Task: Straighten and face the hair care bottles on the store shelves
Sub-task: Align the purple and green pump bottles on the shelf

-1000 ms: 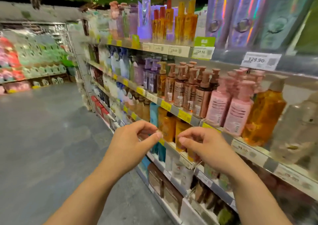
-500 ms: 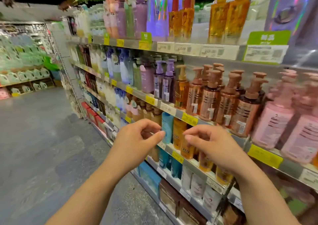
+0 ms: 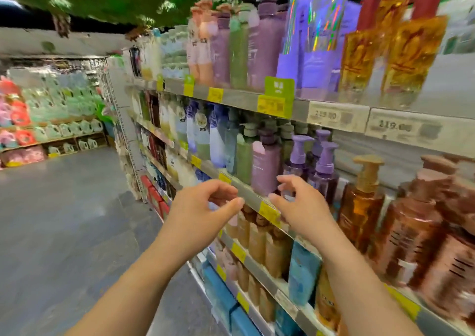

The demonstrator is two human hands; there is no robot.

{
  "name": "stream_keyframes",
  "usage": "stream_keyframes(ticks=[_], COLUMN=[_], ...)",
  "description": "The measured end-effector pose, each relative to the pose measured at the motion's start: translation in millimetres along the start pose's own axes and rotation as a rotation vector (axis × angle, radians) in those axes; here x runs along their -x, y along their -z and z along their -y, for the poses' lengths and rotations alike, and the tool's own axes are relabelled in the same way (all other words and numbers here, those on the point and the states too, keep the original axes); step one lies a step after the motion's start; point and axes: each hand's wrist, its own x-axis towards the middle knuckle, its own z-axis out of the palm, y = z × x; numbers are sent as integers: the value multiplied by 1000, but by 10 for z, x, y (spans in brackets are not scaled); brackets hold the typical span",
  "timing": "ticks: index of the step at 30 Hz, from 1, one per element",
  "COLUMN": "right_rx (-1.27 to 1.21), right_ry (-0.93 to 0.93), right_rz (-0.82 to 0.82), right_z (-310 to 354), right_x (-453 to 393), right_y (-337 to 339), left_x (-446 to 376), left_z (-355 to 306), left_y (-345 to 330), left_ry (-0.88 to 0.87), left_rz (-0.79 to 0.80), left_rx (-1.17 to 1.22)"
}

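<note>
Lilac bottle (image 3: 264, 167), upright at the front edge of the middle shelf (image 3: 246, 194), beside purple pump bottles (image 3: 322, 171). My left hand (image 3: 200, 214) and right hand (image 3: 300, 207) hover before it, fingers loosely curled, grasping nothing. Amber pump bottle (image 3: 359, 202) stands rightward.

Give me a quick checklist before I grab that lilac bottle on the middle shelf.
1. Left hand free: ok, holds nothing.
2. Right hand free: ok, fingers loosely curled, holding nothing.
3. Hands near the lilac bottle: ok, right fingertips beside its base.
4. Bottle upright: ok.
5. Label facing front: cannot tell, blurred.
6. Purple pump bottles clear of the reach: not ok, close beside it.
</note>
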Motion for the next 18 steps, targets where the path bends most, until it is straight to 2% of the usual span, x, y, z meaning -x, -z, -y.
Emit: stream_keyframes(ticks=[6, 12, 18], right_rx=[135, 244, 432], right_ry=[-44, -259, -414], right_rz=[-98, -237, -349], right_z=[72, 103, 112], right_x=[-872, -1524, -1871], right_y=[-420, -798, -1007], left_x=[-757, -1451, -2250], left_z=[536, 1026, 1378], left_y=[-25, -42, 103], left_ry=[9, -41, -231], left_rz=[48, 121, 236], left_rx=[-19, 84, 150])
